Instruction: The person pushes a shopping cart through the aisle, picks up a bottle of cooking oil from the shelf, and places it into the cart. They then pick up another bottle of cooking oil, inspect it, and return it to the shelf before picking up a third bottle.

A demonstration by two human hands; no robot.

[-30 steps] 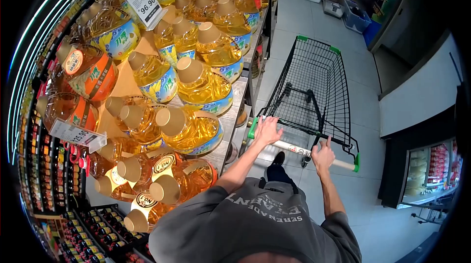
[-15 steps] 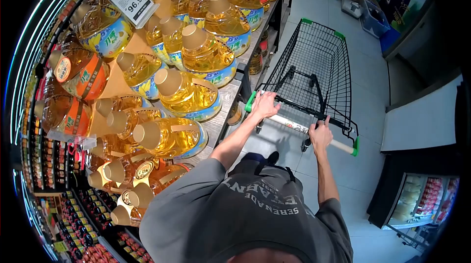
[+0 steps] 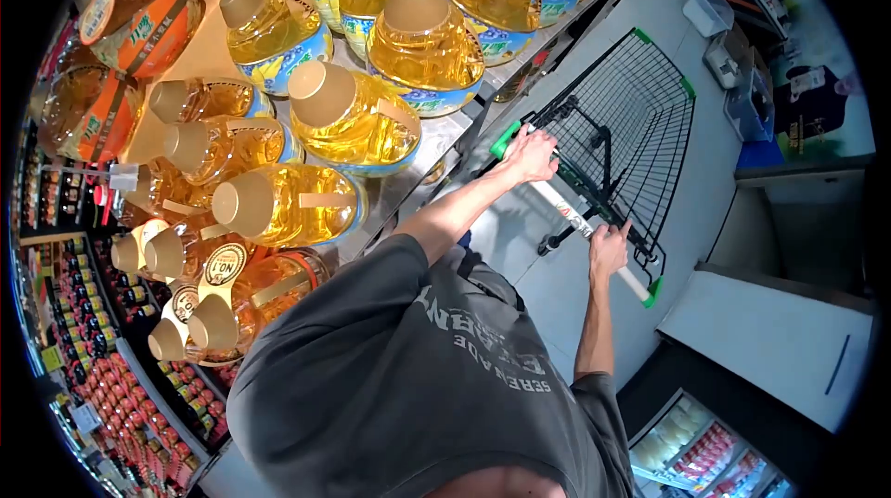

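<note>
A black wire shopping cart [image 3: 634, 117] with green corner trim stands in front of me, its basket showing bare mesh. My left hand [image 3: 531, 156] is wrapped round the pale cart handle [image 3: 568, 212], close to its green left end. Toward the other end, my right hand [image 3: 609, 249] is closed on the same handle, one finger stretched forward. Just left of my left arm, large bottles of golden oil with tan caps crowd a display; the nearest large oil bottle [image 3: 367, 122] tilts toward me in this view.
Orange-labelled bottles [image 3: 148, 20] sit farther left, above shelves of jars [image 3: 121, 396]. Plastic bins [image 3: 747, 108] line the far right of the aisle. A white counter panel [image 3: 761, 340] and a lit fridge case [image 3: 696, 447] are at right.
My view has turned, so the cart now points more to the upper right and the oil bottles appear larger and nearer. Both hands keep hold of the handle.
</note>
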